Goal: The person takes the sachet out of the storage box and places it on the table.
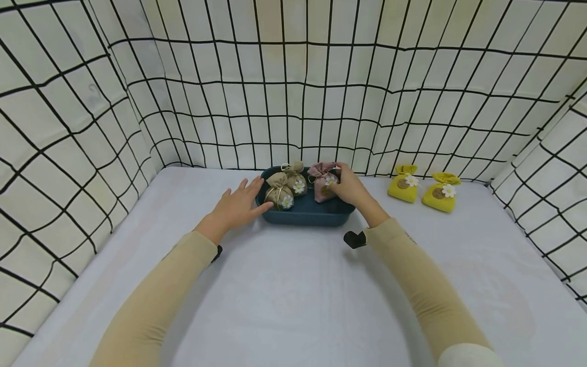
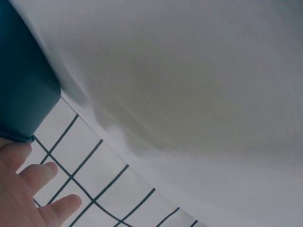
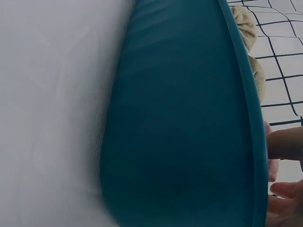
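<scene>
A dark teal tray stands by the back netting, holding several small drawstring pouches with white flowers. Two beige pouches sit in its left part. In its right part, a pink pouch is pinched by my right hand between thumb and fingers. My left hand has its fingers spread, resting at the tray's left end with the thumb over the rim near a beige pouch. In the left wrist view those fingers touch the tray's corner. The right wrist view mostly shows the tray's side.
Two yellow pouches with white flowers stand on the white table to the right of the tray. Black wire grid encloses the table at the back and both sides. Black straps show at the wrists.
</scene>
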The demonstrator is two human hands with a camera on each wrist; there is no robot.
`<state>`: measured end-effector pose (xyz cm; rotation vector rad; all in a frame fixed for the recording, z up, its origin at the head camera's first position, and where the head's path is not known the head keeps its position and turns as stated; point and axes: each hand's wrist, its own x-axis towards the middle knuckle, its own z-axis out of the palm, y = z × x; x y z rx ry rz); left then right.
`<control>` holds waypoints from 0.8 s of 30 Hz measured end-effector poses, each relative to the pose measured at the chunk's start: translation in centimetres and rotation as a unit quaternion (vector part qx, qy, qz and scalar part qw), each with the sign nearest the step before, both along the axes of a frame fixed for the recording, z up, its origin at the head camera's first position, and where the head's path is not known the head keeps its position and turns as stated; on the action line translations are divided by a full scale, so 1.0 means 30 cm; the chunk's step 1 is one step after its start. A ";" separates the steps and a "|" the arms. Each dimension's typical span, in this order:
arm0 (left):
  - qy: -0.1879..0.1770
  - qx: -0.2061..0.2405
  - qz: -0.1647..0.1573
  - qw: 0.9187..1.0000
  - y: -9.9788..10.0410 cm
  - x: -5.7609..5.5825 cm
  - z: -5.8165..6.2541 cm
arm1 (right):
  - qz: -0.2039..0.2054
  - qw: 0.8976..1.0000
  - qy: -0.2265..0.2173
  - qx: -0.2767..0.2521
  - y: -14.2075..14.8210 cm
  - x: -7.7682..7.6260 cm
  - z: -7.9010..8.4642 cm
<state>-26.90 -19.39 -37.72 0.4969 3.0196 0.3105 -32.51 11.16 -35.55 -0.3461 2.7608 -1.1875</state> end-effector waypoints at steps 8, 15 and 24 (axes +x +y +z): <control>0.001 0.000 0.000 1.000 0.002 0.007 -0.001 | 0.017 0.999 -0.023 -0.014 -0.018 -0.006 -0.007; 0.004 -0.006 0.002 1.000 0.002 0.004 -0.004 | 0.030 0.999 -0.003 0.023 -0.032 -0.019 -0.010; 0.004 -0.005 0.001 1.000 0.003 0.003 0.001 | 0.034 0.998 -0.005 0.053 -0.034 -0.024 -0.013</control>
